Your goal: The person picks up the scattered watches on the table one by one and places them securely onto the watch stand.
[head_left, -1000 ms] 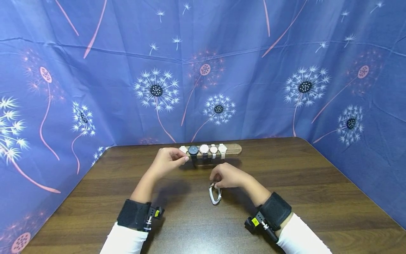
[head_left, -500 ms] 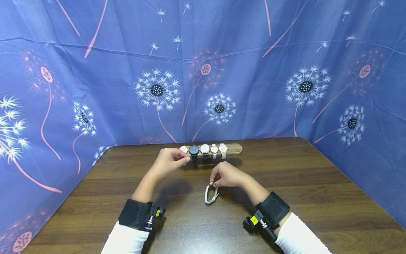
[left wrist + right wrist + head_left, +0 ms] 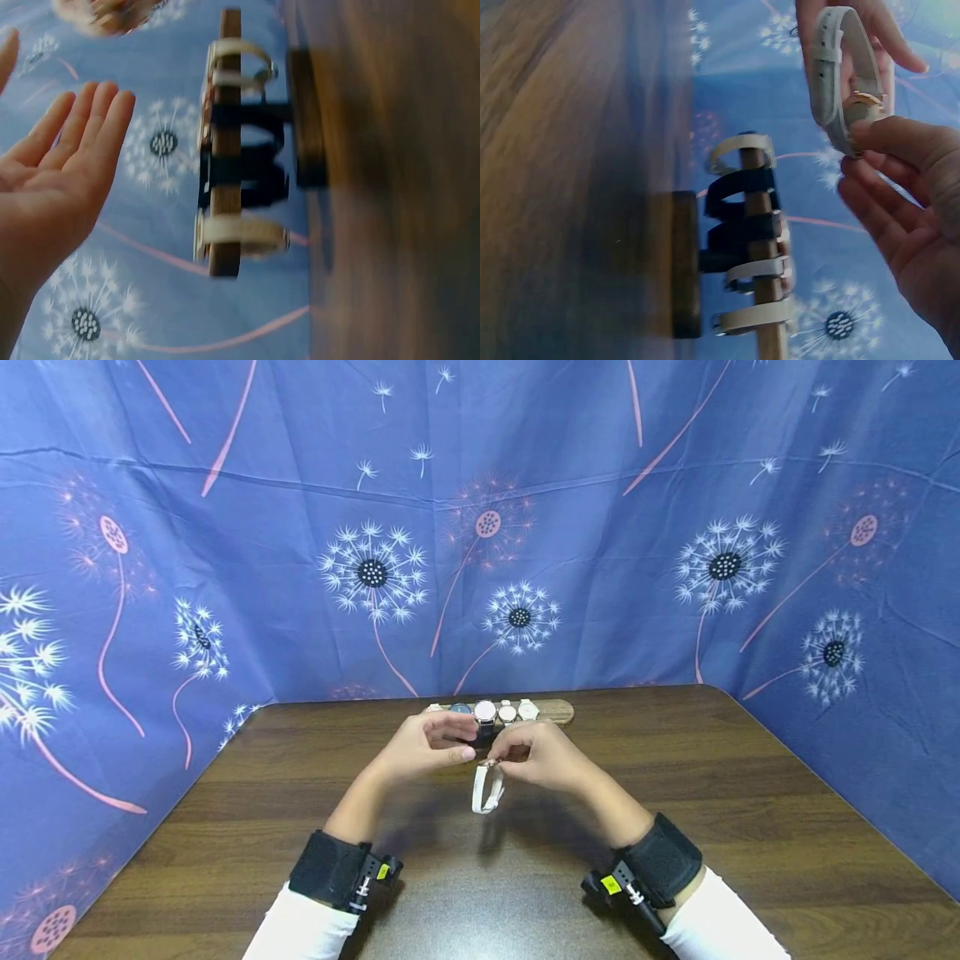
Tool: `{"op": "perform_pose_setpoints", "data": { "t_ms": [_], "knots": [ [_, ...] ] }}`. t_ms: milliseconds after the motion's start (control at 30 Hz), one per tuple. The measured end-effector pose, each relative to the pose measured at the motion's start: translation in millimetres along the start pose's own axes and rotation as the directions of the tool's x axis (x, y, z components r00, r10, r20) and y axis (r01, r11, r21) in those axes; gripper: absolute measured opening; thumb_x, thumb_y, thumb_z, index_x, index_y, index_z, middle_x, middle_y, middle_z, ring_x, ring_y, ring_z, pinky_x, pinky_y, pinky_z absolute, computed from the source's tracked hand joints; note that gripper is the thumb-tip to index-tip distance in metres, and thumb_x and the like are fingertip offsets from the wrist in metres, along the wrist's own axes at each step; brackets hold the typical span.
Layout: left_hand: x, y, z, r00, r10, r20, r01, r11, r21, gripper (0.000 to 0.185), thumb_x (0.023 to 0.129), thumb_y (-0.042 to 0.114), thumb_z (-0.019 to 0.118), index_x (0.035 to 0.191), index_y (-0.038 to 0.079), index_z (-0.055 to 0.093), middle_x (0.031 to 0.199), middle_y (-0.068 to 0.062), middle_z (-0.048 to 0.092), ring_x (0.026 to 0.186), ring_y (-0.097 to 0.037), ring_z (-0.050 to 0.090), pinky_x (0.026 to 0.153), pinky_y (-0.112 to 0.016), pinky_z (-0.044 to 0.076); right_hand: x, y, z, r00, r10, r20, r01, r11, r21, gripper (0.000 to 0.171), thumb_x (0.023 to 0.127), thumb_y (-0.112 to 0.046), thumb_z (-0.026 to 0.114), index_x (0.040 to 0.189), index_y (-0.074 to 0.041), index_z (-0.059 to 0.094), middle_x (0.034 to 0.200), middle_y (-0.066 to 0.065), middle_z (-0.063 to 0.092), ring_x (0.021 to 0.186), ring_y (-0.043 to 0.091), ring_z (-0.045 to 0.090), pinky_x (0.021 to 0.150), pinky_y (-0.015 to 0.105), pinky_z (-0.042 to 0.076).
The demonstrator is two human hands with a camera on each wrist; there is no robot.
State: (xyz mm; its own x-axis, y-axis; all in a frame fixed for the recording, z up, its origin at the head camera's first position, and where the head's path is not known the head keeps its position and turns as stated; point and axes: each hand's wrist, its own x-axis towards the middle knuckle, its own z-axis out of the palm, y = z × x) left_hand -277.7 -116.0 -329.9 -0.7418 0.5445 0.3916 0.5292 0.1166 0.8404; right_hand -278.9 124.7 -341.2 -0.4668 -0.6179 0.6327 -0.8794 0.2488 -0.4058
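right hand: my right hand [image 3: 542, 758] pinches the white watch [image 3: 487, 788] at its case, thumb and fingertips [image 3: 885, 135] closed on the small gold-rimmed face, just in front of the watch stand [image 3: 558, 711].
white watch: its strap is buckled into a loop and hangs down from my pinch, lifted clear of the table [image 3: 750, 827]; in the right wrist view the loop [image 3: 836, 67] stands out beyond my fingertips.
left hand: my left hand [image 3: 431, 745] sits just to the left of the white watch, in front of the left end of the watch stand. the fingers are straight and relaxed, palm showing in the left wrist view [image 3: 52, 180], holding nothing. from the head view i cannot tell whether a fingertip touches the watch.
watch stand: a wooden bar on a dark foot, at the far middle of the table, just behind both hands. its right end is bare wood.
watches on the stand: four or so are wrapped round the bar, just beside one another; a dark-strapped pair [image 3: 742, 206] in the middle, pale-strapped ones [image 3: 240, 236] toward the ends. my left hand hides the leftmost part of the stand in the head view.
table: dark wood grain, spreading out on every side of the stand.
backdrop: blue cloth with dandelion prints [image 3: 371, 572] rises behind the stand and runs round both sides of the table.
wrists: black camera bands [image 3: 330, 868] sit on both forearms, on the near side of the table from the stand, over white sleeves [image 3: 720, 927].
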Motion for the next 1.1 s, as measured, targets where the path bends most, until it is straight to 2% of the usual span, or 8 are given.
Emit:
{"op": "perform_pose_setpoints", "data": {
  "t_ms": [167,300,467,667,800,900,1000,1100],
  "knots": [
    [1.0,0.3,11.6,0.982,0.003,0.187,0.031,0.983,-0.180,0.069,0.082,0.016,0.080,0.135,-0.014,0.046,0.128,-0.026,0.057,0.117,-0.031,0.058,0.101,-0.042,0.047,3,-11,-5,0.979,-0.168,-0.117,0.167,0.986,-0.018,0.022,0.072,0.005,0.080,0.089,-0.009,0.075,0.093,0.001,0.073,0.087,0.016,0.068,0.080,0.027,0.055],
    [0.4,1.9,18.1,0.977,0.016,0.211,0.029,0.978,-0.208,0.069,0.080,0.018,0.082,0.131,-0.015,0.049,0.121,-0.023,0.063,0.106,-0.021,0.064,0.096,-0.041,0.050,6,-16,-8,0.935,-0.301,-0.188,0.292,0.954,-0.071,0.024,0.069,0.006,0.080,0.089,-0.007,0.075,0.092,0.004,0.073,0.086,0.019,0.067,0.083,0.029,0.053],
    [-0.7,7.0,24.4,0.993,0.013,0.121,0.011,0.980,-0.198,0.053,0.078,0.002,0.080,0.122,-0.014,0.056,0.108,-0.020,0.069,0.094,-0.018,0.068,0.089,-0.040,0.055,8,-19,-10,0.904,-0.356,-0.235,0.348,0.934,-0.078,0.025,0.069,0.009,0.078,0.088,-0.005,0.074,0.091,0.007,0.073,0.084,0.021,0.067,0.083,0.027,0.052],
    [1.3,13.6,29.5,0.995,0.088,-0.044,-0.090,0.995,-0.045,0.045,0.072,-0.009,0.080,0.114,-0.010,0.064,0.104,-0.016,0.069,0.090,-0.019,0.069,0.081,-0.034,0.058,7,-21,-10,0.909,-0.326,-0.259,0.309,0.945,-0.106,0.028,0.070,0.009,0.078,0.094,-0.003,0.073,0.097,0.010,0.072,0.089,0.025,0.067,0.085,0.030,0.053],
    [1.1,26.2,32.6,0.956,0.240,-0.166,-0.221,0.967,0.127,0.045,0.067,-0.010,0.084,0.108,-0.011,0.067,0.105,-0.018,0.065,0.095,-0.019,0.063,0.082,-0.031,0.057,5,-21,-13,0.949,-0.200,-0.243,0.195,0.980,-0.047,0.035,0.073,0.007,0.076,0.106,0.001,0.068,0.104,0.012,0.068,0.091,0.027,0.064,0.082,0.035,0.055],
    [-2.4,40.6,34.9,0.924,0.310,-0.225,-0.259,0.938,0.230,0.043,0.064,-0.010,0.086,0.104,-0.011,0.069,0.104,-0.020,0.062,0.093,-0.020,0.060,0.080,-0.032,0.058,2,-20,-12,0.982,-0.074,-0.176,0.080,0.996,0.031,0.046,0.074,0.003,0.078,0.117,0.001,0.062,0.111,0.012,0.063,0.095,0.028,0.062,0.083,0.036,0.056],
    [-5.4,50.1,37.0,0.909,0.338,-0.242,-0.272,0.924,0.270,0.043,0.063,-0.011,0.086,0.103,-0.012,0.069,0.102,-0.021,0.062,0.090,-0.024,0.061,0.077,-0.034,0.058,1,-18,-9,0.992,-0.004,-0.127,0.010,0.999,0.041,0.056,0.073,-0.002,0.083,0.123,0.000,0.059,0.116,0.011,0.061,0.100,0.028,0.062,0.088,0.036,0.054],
    [-4.1,46.9,38.5,0.895,0.374,-0.242,-0.294,0.904,0.311,0.044,0.062,-0.008,0.088,0.102,-0.010,0.071,0.101,-0.019,0.065,0.093,-0.027,0.058,0.083,-0.029,0.053,1,-17,-4,0.988,-0.018,-0.155,0.016,1.000,-0.011,0.053,0.073,-0.005,0.085,0.120,-0.001,0.061,0.117,0.009,0.062,0.098,0.025,0.063,0.087,0.032,0.055]
  ]
}}
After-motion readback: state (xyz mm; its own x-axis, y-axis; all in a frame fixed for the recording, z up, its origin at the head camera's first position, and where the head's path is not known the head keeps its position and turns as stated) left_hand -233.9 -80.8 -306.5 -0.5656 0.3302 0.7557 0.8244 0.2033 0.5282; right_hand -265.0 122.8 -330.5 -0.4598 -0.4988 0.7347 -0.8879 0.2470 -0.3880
